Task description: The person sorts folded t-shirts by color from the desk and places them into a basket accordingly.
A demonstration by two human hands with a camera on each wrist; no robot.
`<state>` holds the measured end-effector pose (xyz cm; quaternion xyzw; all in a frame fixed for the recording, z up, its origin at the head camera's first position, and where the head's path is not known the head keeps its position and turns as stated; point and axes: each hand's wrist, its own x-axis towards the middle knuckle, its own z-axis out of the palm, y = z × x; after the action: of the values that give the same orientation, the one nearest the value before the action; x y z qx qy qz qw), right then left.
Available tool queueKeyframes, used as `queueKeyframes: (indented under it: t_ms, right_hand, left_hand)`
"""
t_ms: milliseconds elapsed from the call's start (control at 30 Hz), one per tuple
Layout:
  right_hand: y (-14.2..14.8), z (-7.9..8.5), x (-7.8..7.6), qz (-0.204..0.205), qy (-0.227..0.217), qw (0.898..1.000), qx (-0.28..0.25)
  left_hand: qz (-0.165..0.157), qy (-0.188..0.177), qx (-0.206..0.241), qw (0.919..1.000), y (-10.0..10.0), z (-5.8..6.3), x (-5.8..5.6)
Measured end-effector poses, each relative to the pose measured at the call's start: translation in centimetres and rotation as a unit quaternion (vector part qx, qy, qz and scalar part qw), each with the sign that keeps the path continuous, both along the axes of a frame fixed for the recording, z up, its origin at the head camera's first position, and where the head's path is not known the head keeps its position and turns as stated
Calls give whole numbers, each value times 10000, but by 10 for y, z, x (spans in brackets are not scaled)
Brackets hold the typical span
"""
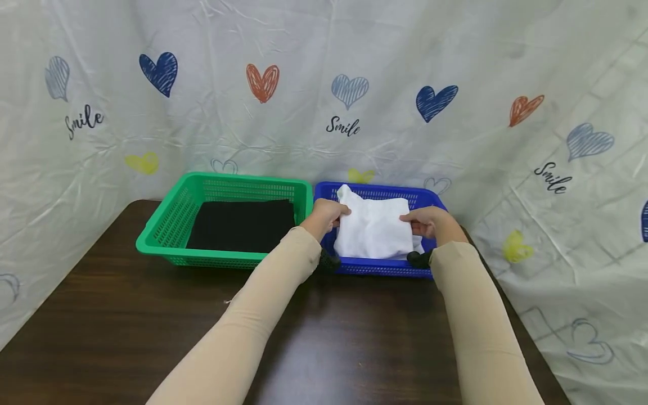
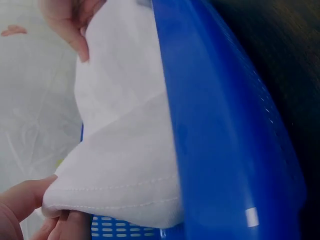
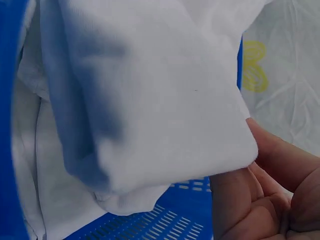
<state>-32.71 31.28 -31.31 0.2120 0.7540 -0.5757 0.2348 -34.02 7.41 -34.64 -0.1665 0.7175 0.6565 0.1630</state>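
A folded white cloth garment (image 1: 376,228) hangs in or just above the blue basket (image 1: 385,262), held at both sides. My left hand (image 1: 326,215) pinches its left edge between thumb and fingers; in the left wrist view a stitched hem (image 2: 120,197) runs beside that grip. On the opposite side my right hand (image 1: 429,221) pinches a folded corner, thumb on top and fingers beneath, as the right wrist view shows. More white cloth (image 3: 60,185) lies in the basket under the held piece. How many layers are folded together I cannot tell.
Left of the blue basket stands a green basket (image 1: 174,254) with folded black cloth (image 1: 243,226) in it. Both baskets sit at the far side of a dark wooden table (image 1: 167,326). A white curtain (image 1: 298,135) printed with hearts hangs right behind them and along the right side.
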Motion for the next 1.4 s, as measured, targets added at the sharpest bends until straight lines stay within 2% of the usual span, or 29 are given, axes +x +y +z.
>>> queueKeyframes:
  t_ms: [133,333,400,467,533,633,700,800,933,1033,1100,1167,1200,1267,1333,1400]
  right_hand:
    - [-3,-3,1,126,45,9999,-25]
    - [-3,-7,2,267,10,9996,-24]
    - [-2,-9,3,253,8,9997,-15]
    - [-2,-10,3,241,5,9997,-32]
    - [-1,-11,3,260,3,9996,-64]
    - [-1,-12,3,222,24,9997,-131]
    - [-1,-13,4,212,33,9996,-166]
    - [-2,-16,5,220,-1,9997,-113]
    - [-1,-20,5,492,-80,9980,393]
    - [0,-22,5,691,-101,9942,817]
    - [1,-23,5,709,-122,9923,1007]
    - [2,-24,4,651,-156,9910,1155]
    - [3,-25,4,620,-190,9901,1243]
    - [4,-27,5,584,-285,9884,1372]
    - [7,-29,7,596,-395,9872,1423]
    - [11,-30,10,732,-423,9863,1416]
  left_hand:
    - [-31,-93,-418,9991,0,-3,0]
    - [-187,-93,-508,9985,1,-7,3]
    - [-272,20,-612,9977,1,-7,6]
    - [-391,255,-984,9941,2,-8,10]
    - [-460,493,-1348,9886,3,-7,15]
    - [-501,793,-1951,9763,6,-7,21]
    - [-448,880,-2092,9729,6,-6,23]
    - [-483,1032,-2524,9609,4,-5,23]
    - [-683,1254,-3183,9372,-3,-1,21]
    - [-923,1392,-3363,9268,-9,5,19]
    - [-1023,1427,-3232,9299,-15,8,18]
    - [-1109,1520,-3230,9275,-20,12,18]
    - [-1091,1539,-3144,9304,-23,14,19]
    - [-1013,1482,-2796,9432,-30,18,20]
    - [-957,1450,-2548,9513,-37,21,22]
    - [-839,1282,-1966,9684,-44,23,22]
